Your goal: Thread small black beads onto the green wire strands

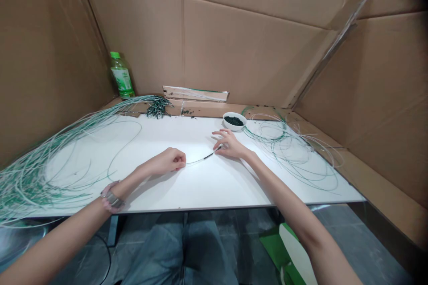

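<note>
My left hand (172, 160) is closed around a thin pale wire (193, 162) above the white tabletop. Between my two hands the wire bows slightly, and a short black section (209, 156) sits on it toward the right. My right hand (230, 143) pinches the wire's right end between thumb and forefinger, its other fingers spread. Just behind that hand stands a white bowl (224, 123) of small black pieces. Whether the black section is made of the same pieces is too small to tell.
A large bundle of green and white wires (36, 173) covers the left side, its black-tipped ends (158, 107) at the back. Loose coiled wires (284, 142) lie at right. A green-capped bottle (122, 79) stands back left. Cardboard walls (250, 44) enclose the table (214, 191).
</note>
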`<state>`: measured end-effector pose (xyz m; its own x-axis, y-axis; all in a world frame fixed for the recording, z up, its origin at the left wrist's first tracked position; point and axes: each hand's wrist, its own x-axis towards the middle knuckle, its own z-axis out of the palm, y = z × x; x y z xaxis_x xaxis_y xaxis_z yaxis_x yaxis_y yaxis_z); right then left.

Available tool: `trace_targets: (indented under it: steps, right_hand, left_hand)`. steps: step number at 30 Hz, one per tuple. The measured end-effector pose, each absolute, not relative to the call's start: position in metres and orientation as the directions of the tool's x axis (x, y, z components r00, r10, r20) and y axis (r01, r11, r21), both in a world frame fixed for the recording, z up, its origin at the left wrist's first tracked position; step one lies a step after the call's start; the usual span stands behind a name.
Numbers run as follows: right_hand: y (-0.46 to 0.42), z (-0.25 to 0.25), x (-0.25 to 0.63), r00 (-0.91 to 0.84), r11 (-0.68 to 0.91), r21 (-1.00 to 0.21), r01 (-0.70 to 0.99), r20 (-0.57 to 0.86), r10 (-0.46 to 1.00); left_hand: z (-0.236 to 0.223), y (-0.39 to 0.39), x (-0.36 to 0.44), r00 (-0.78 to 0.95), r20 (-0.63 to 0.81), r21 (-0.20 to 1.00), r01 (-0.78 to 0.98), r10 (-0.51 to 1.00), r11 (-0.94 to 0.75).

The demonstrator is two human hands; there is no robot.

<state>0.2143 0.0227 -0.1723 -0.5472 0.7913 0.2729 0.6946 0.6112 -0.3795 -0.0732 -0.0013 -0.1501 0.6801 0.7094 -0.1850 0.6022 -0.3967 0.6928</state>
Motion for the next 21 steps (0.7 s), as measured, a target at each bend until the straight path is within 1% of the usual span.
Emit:
trace_targets:
  steps: [3, 6, 9, 14, 17, 21]
  right_hand:
    - [0.014, -0.171, 0.195, -0.579, 0.638, -0.388, 0.665, 0.272, 0.768]
    - [0.007, -0.172, 0.174, -0.647, 0.697, -0.39, 0.602, 0.273, 0.712]
    - [0.007, -0.174, 0.168, -0.664, 0.716, -0.39, 0.579, 0.285, 0.691]
    - [0.011, -0.174, 0.182, -0.626, 0.688, -0.391, 0.611, 0.294, 0.723]
    - [0.014, -0.172, 0.198, -0.599, 0.667, -0.395, 0.632, 0.297, 0.743]
    - [0.025, -0.168, 0.233, -0.506, 0.607, -0.393, 0.69, 0.338, 0.794]
  left_hand:
    - [-0.152, 0.001, -0.073, 0.685, -0.177, 0.702, 0.591, 0.706, -0.397]
    - [-0.154, 0.002, -0.073, 0.688, -0.177, 0.709, 0.585, 0.704, -0.393]
    - [-0.153, 0.002, -0.073, 0.691, -0.175, 0.704, 0.586, 0.701, -0.401]
    - [-0.152, 0.002, -0.071, 0.692, -0.167, 0.688, 0.592, 0.703, -0.42]
    - [-0.152, 0.001, -0.071, 0.68, -0.17, 0.695, 0.596, 0.714, -0.403]
    - [-0.154, -0.001, -0.072, 0.656, -0.165, 0.696, 0.607, 0.736, -0.385]
